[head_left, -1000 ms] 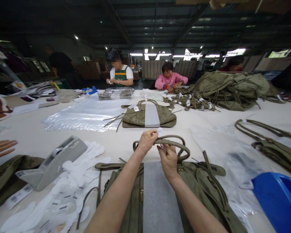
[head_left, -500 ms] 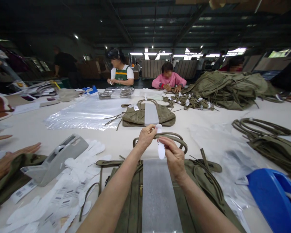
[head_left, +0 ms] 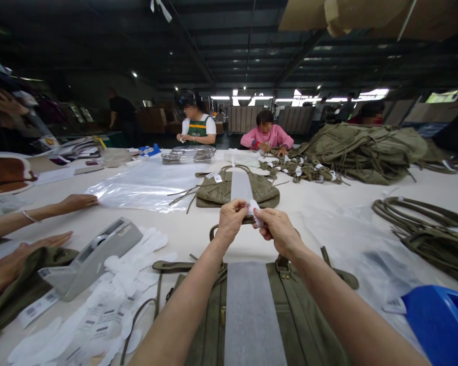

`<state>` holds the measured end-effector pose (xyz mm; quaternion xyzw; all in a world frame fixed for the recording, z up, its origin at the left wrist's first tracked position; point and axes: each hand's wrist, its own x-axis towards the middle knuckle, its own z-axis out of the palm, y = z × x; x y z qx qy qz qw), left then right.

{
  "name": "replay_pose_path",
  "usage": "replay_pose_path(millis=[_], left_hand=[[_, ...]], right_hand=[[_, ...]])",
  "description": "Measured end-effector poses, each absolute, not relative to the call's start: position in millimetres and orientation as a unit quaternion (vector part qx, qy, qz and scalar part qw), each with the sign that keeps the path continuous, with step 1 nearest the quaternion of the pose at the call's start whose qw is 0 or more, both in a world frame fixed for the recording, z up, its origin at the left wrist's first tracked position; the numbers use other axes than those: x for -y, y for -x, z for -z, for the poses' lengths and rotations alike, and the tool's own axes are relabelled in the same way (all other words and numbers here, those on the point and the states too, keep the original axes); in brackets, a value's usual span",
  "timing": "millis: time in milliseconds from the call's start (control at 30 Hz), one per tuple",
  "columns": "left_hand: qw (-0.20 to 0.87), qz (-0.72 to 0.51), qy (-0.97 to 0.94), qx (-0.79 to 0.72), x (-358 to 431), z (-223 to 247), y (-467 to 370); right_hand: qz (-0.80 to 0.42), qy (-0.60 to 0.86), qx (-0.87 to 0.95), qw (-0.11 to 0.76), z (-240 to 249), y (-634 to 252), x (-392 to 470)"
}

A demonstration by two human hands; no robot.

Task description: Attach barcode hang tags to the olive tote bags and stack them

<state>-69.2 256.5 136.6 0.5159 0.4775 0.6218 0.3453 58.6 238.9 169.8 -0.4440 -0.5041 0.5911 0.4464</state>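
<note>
Above the handles (head_left: 212, 232) of an olive bag (head_left: 297, 305), both my hands pinch one white paper tag (head_left: 254, 209). My left hand (head_left: 232, 217) has its fingers closed on the tag's left end. The fingers of my right hand (head_left: 278, 226) close on its right side, close to the left fingertips. The tag is around or just over the handles; my fingers partly hide this. A pale translucent strip (head_left: 252, 310) lies down the middle of the bag.
White tags (head_left: 110, 300) and a grey tape dispenser (head_left: 95, 254) are on the left, beside a co-worker's hands (head_left: 76, 202). A second olive bag (head_left: 259, 188) lies ahead. On the right are a blue dispenser (head_left: 435, 320) and folded bags (head_left: 435, 244). Two people work across the table.
My right hand has moved up, folding the hanging tag end toward my left hand. A co-worker's hand now reaches onto the clear plastic at the left. The view has shifted slightly.
</note>
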Motion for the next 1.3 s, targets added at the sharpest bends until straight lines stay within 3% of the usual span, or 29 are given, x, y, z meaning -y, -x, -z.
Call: replay_pose_path(millis=[233, 533, 733, 867, 933, 1067, 1133, 1300], left_hand=[[0.358, -0.648, -0.491, -0.460, -254.1, -128.0, 66.1], [0.294, -0.629, -0.544, -0.471, -243.5, -120.6, 67.5], [0.337, -0.611, -0.553, -0.455, -233.4, -124.4, 63.5], [0.324, -0.606, -0.558, -0.465, -235.3, -119.8, 66.0], [0.324, -0.604, -0.560, -0.465, -237.8, -117.0, 68.0], [0.310, -0.596, -0.582, -0.457, -239.4, -116.3, 68.6], [0.299, -0.592, -0.597, -0.451, -238.8, -116.6, 67.9], [0.314, -0.592, -0.581, -0.462, -237.3, -113.4, 69.3]], right_hand=[[-0.581, 0.505, 0.530, 0.357, -167.5, -60.7, -242.6], [-0.590, 0.510, 0.510, 0.362, -170.9, -59.0, -246.3], [-0.533, 0.512, 0.541, 0.401, -154.9, -50.6, -245.2], [-0.517, 0.499, 0.588, 0.370, -151.2, -55.0, -244.8], [-0.457, 0.510, 0.639, 0.351, -158.0, -61.0, -246.4], [-0.224, 0.512, 0.731, 0.390, -177.1, -69.0, -256.6], [-0.277, 0.479, 0.750, 0.363, -181.1, -68.6, -264.0], [-0.568, 0.427, 0.643, 0.285, -173.1, -66.1, -277.3]])
